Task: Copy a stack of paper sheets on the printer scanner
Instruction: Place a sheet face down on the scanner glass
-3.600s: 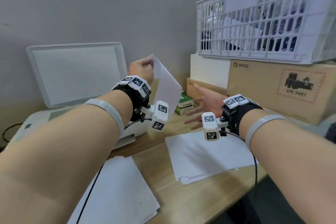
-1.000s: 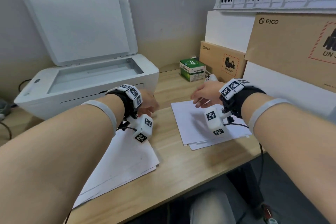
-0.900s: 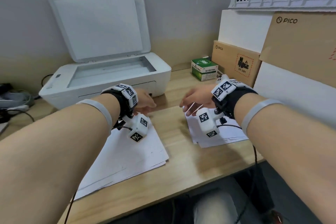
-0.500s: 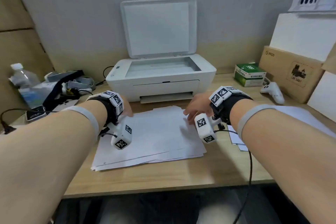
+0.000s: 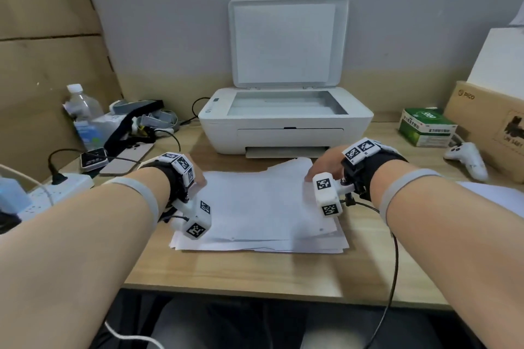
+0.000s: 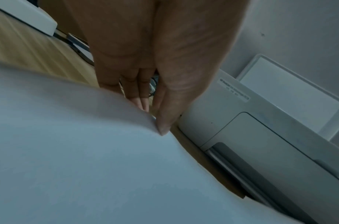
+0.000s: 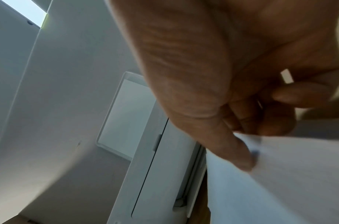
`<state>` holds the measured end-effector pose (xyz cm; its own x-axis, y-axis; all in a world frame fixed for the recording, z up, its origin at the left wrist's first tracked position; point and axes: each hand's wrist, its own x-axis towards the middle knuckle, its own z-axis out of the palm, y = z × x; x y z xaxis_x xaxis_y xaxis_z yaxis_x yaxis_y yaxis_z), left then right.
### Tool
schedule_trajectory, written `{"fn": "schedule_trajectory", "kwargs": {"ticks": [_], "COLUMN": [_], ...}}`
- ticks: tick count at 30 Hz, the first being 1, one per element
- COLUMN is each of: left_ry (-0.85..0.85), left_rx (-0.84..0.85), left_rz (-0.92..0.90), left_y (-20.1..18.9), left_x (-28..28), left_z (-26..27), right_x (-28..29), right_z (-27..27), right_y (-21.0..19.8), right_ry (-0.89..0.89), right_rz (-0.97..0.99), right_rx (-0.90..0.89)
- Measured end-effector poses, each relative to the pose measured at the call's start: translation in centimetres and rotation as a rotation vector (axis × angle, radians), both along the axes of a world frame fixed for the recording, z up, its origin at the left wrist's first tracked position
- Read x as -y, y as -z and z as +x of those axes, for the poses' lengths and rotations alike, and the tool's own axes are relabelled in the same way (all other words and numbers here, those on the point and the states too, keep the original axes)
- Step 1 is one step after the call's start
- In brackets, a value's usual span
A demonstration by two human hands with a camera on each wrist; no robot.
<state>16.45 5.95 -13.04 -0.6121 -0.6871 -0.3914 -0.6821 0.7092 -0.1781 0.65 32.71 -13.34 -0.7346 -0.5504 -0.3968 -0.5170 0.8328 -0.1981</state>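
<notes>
A white printer (image 5: 286,133) stands at the back of the desk, lid (image 5: 286,42) raised and scanner glass (image 5: 286,103) bare. In front of it lies a loose stack of white sheets (image 5: 261,207). My left hand (image 5: 200,178) is at the far left corner of the top sheet. In the left wrist view this hand (image 6: 153,116) pinches that corner between thumb and fingers, and the sheet (image 6: 78,151) curves upward. My right hand (image 5: 323,167) is at the far right corner. In the right wrist view its thumb (image 7: 239,154) lies on the sheet (image 7: 289,174), fingers curled beneath.
Left of the printer are a water bottle (image 5: 82,110), a tangle of straps and cables (image 5: 136,122), a phone (image 5: 127,156) and a power strip (image 5: 56,190). On the right are a green box (image 5: 425,127), a white game controller (image 5: 465,161), a cardboard box (image 5: 490,125) and another paper pile (image 5: 496,195).
The view has swung left from the right-hand pile, so the printer is now centred. Both hands moved onto the stack before the printer and took hold of the top sheet's far corners.
</notes>
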Motion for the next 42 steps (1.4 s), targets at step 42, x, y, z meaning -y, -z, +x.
{"fn": "schedule_trajectory", "kwargs": {"ticks": [42], "left_ry": [0.23], "left_rx": [-1.241], "left_rz": [0.589], "left_y": [-10.1], "left_x": [1.5], "left_z": [-14.5], "right_x": [-4.0], "right_z": [-15.7], "right_y": [-8.8], "right_ry": [0.31], "right_rz": [-1.163], "right_rx": [-0.033]}}
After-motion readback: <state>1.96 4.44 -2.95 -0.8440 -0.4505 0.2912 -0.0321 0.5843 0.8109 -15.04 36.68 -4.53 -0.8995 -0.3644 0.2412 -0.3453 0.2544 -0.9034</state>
